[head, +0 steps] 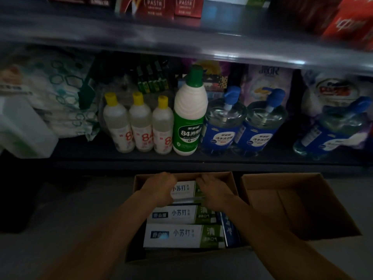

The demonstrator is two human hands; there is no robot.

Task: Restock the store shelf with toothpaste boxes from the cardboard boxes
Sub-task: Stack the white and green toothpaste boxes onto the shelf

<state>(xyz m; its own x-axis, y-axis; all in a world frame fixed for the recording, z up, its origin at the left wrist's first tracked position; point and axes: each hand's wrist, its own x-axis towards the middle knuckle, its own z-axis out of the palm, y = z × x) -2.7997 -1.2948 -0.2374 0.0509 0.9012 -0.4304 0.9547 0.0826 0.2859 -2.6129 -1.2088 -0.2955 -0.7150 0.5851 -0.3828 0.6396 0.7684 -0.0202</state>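
An open cardboard box [139,182] on the floor holds white-and-green toothpaste boxes lying flat. My left hand [159,187] grips the left end of the farthest toothpaste box [184,189], and my right hand [214,190] grips its right end. Both hands are inside the carton, fingers curled over the far edge of that box. Two more toothpaste boxes [181,214] [181,235] lie nearer to me, with a blue box [230,229] standing on edge at their right. Red toothpaste boxes [171,7] stand on the upper shelf.
A second, empty-looking cardboard box [298,203] sits to the right. The lower shelf [141,156] carries yellow-capped bottles [139,124], a green-capped disinfectant bottle [190,114], blue pump bottles [240,124] and tissue packs [60,93]. The upper shelf edge [201,49] overhangs it.
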